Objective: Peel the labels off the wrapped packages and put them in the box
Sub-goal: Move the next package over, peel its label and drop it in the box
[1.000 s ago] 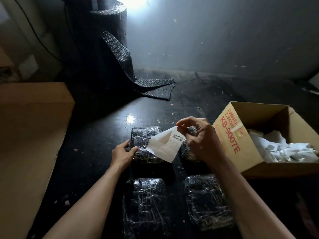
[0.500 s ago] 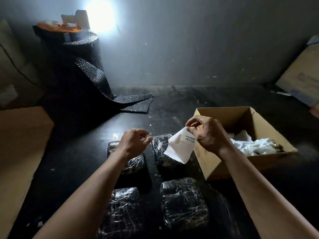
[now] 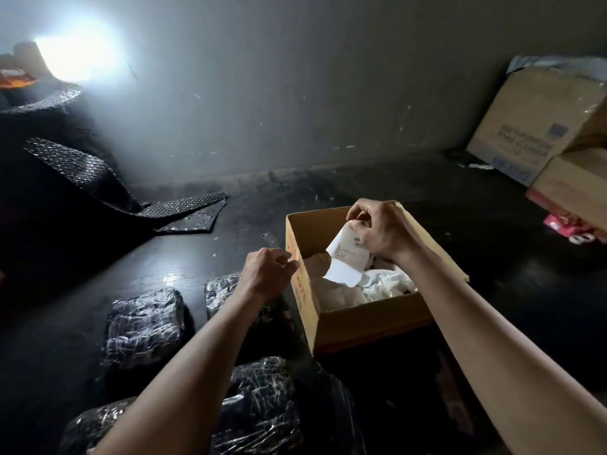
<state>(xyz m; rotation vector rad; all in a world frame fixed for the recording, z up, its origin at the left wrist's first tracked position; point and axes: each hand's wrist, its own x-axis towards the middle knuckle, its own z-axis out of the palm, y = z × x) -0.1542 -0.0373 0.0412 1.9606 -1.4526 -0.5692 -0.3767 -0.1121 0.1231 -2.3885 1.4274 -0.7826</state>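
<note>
My right hand point(image 3: 381, 229) pinches a white peeled label point(image 3: 348, 261) and holds it hanging over the open cardboard box point(image 3: 368, 320). Crumpled white labels point(image 3: 387, 285) lie inside the box. My left hand point(image 3: 267, 272) hovers loosely curled at the box's left wall, holding nothing. Several black packages wrapped in clear film lie on the dark table: one at centre left point(image 3: 144, 325), one partly behind my left forearm point(image 3: 221, 289), one near the bottom point(image 3: 259, 405).
A roll of black bubble wrap point(image 3: 65, 165) stands at the far left, its loose end point(image 3: 187, 208) trailing onto the table. Large cardboard boxes point(image 3: 542, 126) are stacked at the far right, with a small red item point(image 3: 568, 226) beneath them. A wall closes the back.
My right hand has carried the peeled label rightward from above the packages to over the box. My left hand lifted off the package and followed to the box's left wall.
</note>
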